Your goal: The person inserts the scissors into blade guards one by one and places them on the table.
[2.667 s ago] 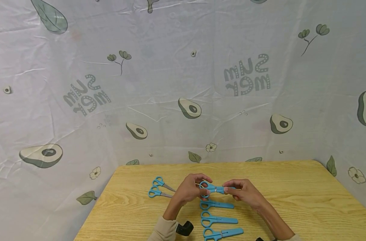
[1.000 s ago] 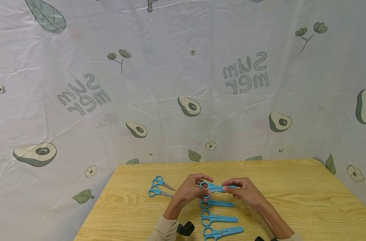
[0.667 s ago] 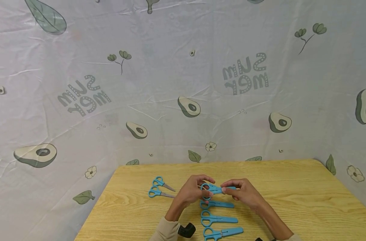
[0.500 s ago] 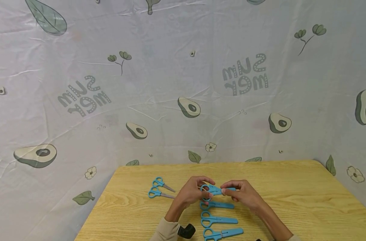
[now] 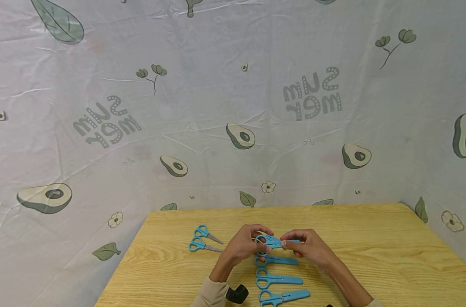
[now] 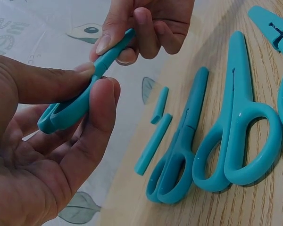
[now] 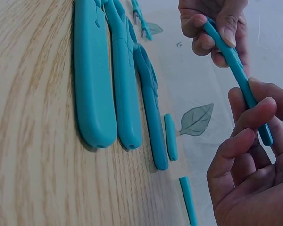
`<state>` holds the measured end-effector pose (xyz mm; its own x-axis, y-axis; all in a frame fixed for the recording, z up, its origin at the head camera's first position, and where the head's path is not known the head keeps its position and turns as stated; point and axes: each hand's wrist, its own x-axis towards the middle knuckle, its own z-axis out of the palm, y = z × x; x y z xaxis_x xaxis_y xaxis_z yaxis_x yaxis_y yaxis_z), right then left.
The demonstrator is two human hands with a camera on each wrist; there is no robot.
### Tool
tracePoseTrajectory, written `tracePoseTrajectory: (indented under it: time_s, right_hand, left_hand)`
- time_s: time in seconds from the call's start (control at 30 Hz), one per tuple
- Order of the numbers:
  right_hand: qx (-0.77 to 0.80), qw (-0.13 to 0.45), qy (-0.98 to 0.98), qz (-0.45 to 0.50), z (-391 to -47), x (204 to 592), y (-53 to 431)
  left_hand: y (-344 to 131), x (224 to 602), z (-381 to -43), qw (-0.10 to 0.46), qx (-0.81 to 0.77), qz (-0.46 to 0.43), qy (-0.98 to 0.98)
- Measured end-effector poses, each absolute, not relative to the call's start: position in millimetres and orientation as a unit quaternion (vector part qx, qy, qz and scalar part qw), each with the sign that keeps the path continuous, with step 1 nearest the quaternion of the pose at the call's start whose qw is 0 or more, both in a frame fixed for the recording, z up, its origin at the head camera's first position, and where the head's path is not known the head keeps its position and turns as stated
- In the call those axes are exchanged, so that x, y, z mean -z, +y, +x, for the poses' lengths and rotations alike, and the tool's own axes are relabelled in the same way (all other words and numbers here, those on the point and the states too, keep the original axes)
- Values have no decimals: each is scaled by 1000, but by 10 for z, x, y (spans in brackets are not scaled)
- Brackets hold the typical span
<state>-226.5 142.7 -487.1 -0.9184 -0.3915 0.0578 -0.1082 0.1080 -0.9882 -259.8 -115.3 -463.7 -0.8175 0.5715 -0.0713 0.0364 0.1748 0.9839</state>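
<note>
Just above the table, my left hand pinches the handle end of a pair of blue scissors. With thumb and fingers, my right hand grips the blue blade cover on their other end. No bare blade shows between handles and cover in the left wrist view, where the held scissors tilt up to the right. Beneath the hands lie three more covered scissors in a column, handles to the left. Two loose blade covers lie beyond them.
Left of my left hand, two scissors with bare metal blades lie on the wooden table. A printed pale sheet hangs behind the table's far edge.
My hands are slightly closer together on the held scissors. The gap seen earlier between their handles and the cover no longer shows. The scissors on the table have stayed put.
</note>
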Motion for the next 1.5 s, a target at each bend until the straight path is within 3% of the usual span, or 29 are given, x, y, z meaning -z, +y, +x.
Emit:
tracePoseTrajectory:
  time_s: [1.5]
  right_hand:
    - [632,117,755,-126,-2251,4868,1370]
  left_hand:
    - [-1156,4685,-2602,220,-619,195,728]
